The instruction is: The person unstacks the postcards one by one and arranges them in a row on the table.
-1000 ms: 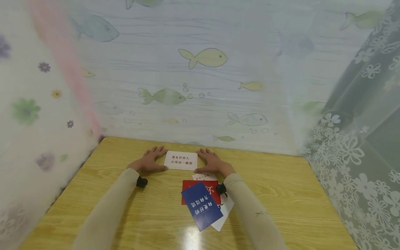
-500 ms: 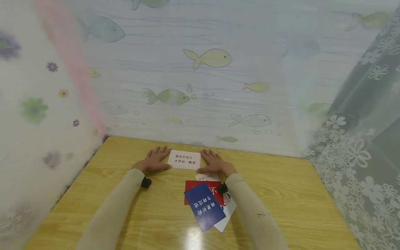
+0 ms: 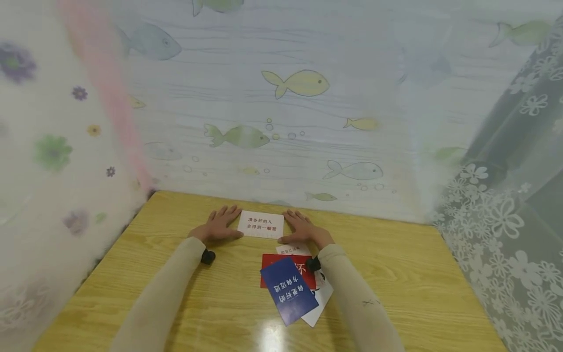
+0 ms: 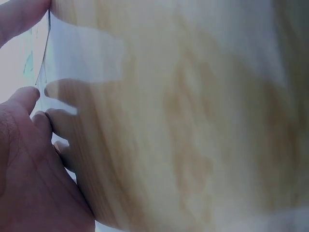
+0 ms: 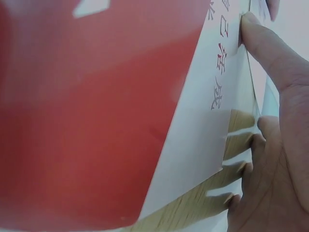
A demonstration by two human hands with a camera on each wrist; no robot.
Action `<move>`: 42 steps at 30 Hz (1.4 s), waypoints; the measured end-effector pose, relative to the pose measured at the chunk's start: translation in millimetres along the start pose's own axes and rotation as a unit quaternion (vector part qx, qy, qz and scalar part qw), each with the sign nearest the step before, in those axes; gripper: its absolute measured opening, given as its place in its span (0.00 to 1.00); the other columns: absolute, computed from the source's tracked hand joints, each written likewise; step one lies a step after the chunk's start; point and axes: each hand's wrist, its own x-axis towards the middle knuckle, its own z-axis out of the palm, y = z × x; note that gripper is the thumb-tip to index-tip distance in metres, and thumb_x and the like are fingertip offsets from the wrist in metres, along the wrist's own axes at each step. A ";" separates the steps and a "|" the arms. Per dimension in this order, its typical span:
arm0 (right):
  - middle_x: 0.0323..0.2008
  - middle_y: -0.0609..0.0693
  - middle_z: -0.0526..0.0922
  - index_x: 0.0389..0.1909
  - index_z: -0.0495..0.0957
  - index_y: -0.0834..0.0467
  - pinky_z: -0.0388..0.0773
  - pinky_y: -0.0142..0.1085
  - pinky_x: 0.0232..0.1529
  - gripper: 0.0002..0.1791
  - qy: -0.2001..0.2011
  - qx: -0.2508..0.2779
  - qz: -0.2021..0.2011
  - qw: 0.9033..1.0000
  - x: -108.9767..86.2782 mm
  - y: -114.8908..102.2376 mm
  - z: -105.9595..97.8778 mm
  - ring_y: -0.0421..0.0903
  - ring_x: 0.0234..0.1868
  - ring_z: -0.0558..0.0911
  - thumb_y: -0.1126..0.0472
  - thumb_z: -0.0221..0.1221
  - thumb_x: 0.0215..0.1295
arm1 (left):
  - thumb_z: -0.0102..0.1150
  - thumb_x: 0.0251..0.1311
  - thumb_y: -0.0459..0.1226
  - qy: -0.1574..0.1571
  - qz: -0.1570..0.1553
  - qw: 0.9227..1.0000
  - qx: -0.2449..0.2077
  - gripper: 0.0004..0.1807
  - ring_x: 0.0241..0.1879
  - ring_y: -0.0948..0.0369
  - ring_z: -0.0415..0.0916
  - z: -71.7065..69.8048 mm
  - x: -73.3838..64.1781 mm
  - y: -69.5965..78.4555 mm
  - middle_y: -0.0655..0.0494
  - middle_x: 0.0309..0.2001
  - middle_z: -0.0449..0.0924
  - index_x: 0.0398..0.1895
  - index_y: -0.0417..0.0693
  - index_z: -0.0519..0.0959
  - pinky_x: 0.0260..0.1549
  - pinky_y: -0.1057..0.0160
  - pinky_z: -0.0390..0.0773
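Note:
A white card (image 3: 261,225) printed with dark red characters lies flat on the table near its far edge. My left hand (image 3: 218,226) rests at the card's left side, fingers spread, with the thumb and index fingertips at its corners. On the opposite side, my right hand (image 3: 305,230) lies the same way, thumb and fingertips at the right edge. In the left wrist view the card's edge (image 4: 42,43) shows thin beside the thumb. Closer to me sits a loose pile: a blue card (image 3: 288,293) over a red card (image 3: 302,269), with white cards partly hidden beneath.
One white card (image 3: 293,250) pokes out above the red one, just below my right thumb. Another (image 3: 314,318) sticks out at the pile's lower right. The wooden table (image 3: 211,303) meets a fish-print curtain (image 3: 281,161) behind; lace fabric (image 3: 497,215) hangs at the right.
The head view has shifted slightly, so everything appears a little further right. Both hands and the white card hold their places on the table.

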 end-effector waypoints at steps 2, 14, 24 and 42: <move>0.83 0.55 0.43 0.83 0.43 0.56 0.40 0.54 0.81 0.56 -0.001 0.002 -0.001 1.000 0.3 1.2 1.9 0.56 0.83 0.40 0.39 0.62 0.64 | 0.58 0.66 0.57 -0.001 -0.007 1.000 -0.005 0.52 0.80 0.37 0.29 0.6 -2.4 2.2 0.39 0.82 0.38 0.82 0.43 0.46 0.75 0.34 0.27; 0.82 0.55 0.45 0.83 0.44 0.56 0.41 0.54 0.81 0.54 0.023 0.097 -0.008 0.995 -0.8 8.4 -1.7 0.57 0.82 0.41 0.43 0.64 0.66 | 0.65 0.60 0.59 0.011 -0.028 0.997 -0.075 0.55 0.81 0.42 0.28 0.7 -2.4 -1.3 0.44 0.83 0.40 0.84 0.53 0.46 0.77 0.39 0.26; 0.82 0.58 0.47 0.82 0.44 0.58 0.48 0.57 0.79 0.49 0.104 0.145 -0.050 0.983 -36.7 -2.2 -5.6 0.60 0.82 0.46 0.43 0.57 0.72 | 0.63 0.65 0.48 0.085 0.048 0.995 -0.008 0.47 0.79 0.35 0.40 -3.2 -18.3 11.2 0.38 0.80 0.51 0.80 0.39 0.54 0.74 0.29 0.42; 0.80 0.62 0.53 0.79 0.53 0.65 0.52 0.63 0.77 0.56 0.117 0.052 -0.020 0.992 -155.0 -42.5 58.4 0.65 0.80 0.48 0.34 0.63 0.63 | 0.64 0.65 0.51 0.017 0.153 0.988 0.030 0.42 0.79 0.40 0.47 52.9 -74.6 73.5 0.45 0.79 0.58 0.78 0.45 0.62 0.75 0.33 0.50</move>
